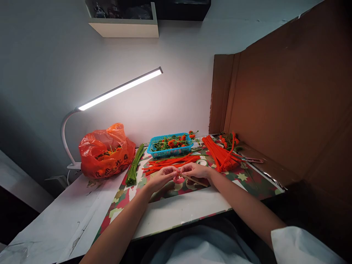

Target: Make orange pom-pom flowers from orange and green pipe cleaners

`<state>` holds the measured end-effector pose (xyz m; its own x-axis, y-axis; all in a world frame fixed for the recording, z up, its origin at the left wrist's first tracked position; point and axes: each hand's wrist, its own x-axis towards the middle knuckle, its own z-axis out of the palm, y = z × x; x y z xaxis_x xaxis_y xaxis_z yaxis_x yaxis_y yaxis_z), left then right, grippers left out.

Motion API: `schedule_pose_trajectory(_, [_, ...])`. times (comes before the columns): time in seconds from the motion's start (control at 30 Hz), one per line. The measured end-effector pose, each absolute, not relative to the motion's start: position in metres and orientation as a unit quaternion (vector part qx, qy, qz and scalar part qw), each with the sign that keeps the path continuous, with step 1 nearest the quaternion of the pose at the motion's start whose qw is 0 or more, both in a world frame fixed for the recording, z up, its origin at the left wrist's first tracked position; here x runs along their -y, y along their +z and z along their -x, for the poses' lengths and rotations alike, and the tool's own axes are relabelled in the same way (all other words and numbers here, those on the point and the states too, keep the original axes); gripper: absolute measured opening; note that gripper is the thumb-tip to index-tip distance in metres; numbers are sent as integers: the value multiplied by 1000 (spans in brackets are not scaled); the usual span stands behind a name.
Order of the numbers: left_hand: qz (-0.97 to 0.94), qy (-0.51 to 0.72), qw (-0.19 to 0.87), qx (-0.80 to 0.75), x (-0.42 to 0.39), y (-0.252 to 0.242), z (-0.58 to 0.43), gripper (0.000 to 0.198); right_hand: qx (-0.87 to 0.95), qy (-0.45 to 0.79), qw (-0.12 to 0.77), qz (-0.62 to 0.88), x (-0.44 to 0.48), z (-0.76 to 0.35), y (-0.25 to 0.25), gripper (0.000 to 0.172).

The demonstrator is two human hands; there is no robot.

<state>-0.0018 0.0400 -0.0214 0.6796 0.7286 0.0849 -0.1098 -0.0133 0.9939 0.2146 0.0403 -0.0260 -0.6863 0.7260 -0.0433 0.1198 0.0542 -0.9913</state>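
Note:
My left hand (164,176) and my right hand (195,170) meet over the patterned mat, fingertips close together. Between them is a thin brownish stick (196,181), slanting down to the right beneath my right hand. Fingers of both hands are pinched at its upper left end. Just behind the hands lie loose red pipe cleaners (170,161) and a roll of tape (202,162). A blue basket (170,153) holding orange-red flower heads with green stems stands beyond them.
Green pipe cleaners (135,165) lie left of the basket, beside a red plastic bag (107,157). More red pipe cleaners (220,156), flowers (227,141) and scissors (254,160) are at the right. A lamp (121,89) reaches over from the left; cardboard (288,91) walls the right.

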Motion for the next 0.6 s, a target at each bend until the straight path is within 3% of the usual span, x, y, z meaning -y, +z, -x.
schedule_pose_trajectory(0.6, [-665, 311, 621, -275, -37, -16, 3, 23, 676, 605, 257, 332, -30, -212, -13, 30])
